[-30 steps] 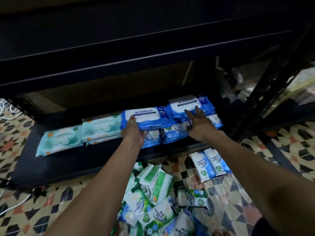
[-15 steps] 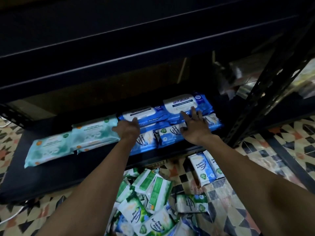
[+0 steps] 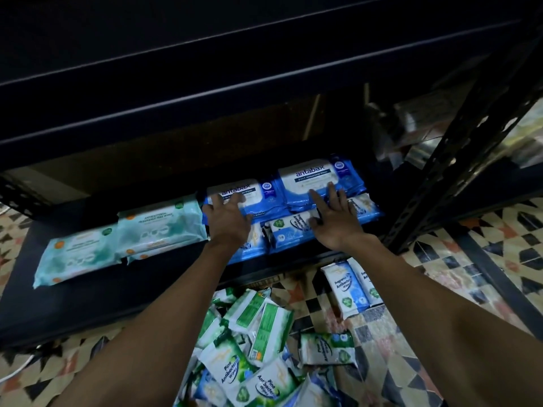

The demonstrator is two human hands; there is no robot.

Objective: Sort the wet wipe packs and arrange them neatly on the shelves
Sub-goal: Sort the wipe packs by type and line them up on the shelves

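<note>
Evidently both hands are squaring up the blue packs so the row sits flush on the bottom shelf [image 3: 123,292]. The left hand [image 3: 227,223] lies with its fingers spread flat on the left blue pack [image 3: 238,198], at about 12 o'clock from the pile on the floor; nothing is gripped, it only presses. The right hand [image 3: 333,220], fingers straight and apart, rests across the right blue pack [image 3: 311,179] and the smaller packs [image 3: 289,230] lined up in front of it, probably to nudge both rows level at once. At 9 o'clock from the hands, two pale green packs [image 3: 117,245] lie side by side, kept apart from the blues by kind. Down at 6 o'clock a heap of green-and-white packs [image 3: 252,342] waits on the tiled floor [image 3: 482,259], with two blue-and-white ones [image 3: 351,286] standing at 4 o'clock, unsorted as yet.
</note>
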